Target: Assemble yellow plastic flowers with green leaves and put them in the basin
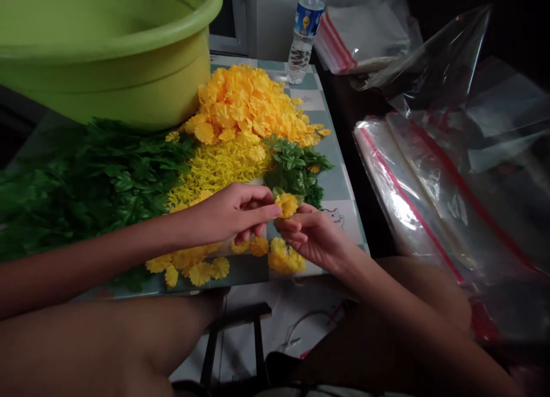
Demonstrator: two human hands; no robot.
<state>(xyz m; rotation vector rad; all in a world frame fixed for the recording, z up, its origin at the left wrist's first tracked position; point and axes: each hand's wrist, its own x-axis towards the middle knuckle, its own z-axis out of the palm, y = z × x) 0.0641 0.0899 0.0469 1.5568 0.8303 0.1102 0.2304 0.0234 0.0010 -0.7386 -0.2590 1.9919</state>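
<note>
A small yellow artificial flower [286,204] is held between my two hands above the near part of the table. My left hand [240,212] pinches its left edge with thumb and fingertips. My right hand [315,231] grips it from the right and below, fingers curled; any stem is hidden by the fingers. Just beneath lie loose yellow flower heads [287,258] and ruffled yellow petals [200,272]. Behind my hands are green leaf pieces [292,162], a heap of thin yellow pieces [221,168] and a large pile of orange-yellow petals [249,107].
A big green tub [129,76] stands at the back left, with dark green artificial leaves [94,179] before it. A water bottle [303,42] is upright at the table's [349,213] far right corner. Clear plastic bags with red edges [412,185] lie to the right.
</note>
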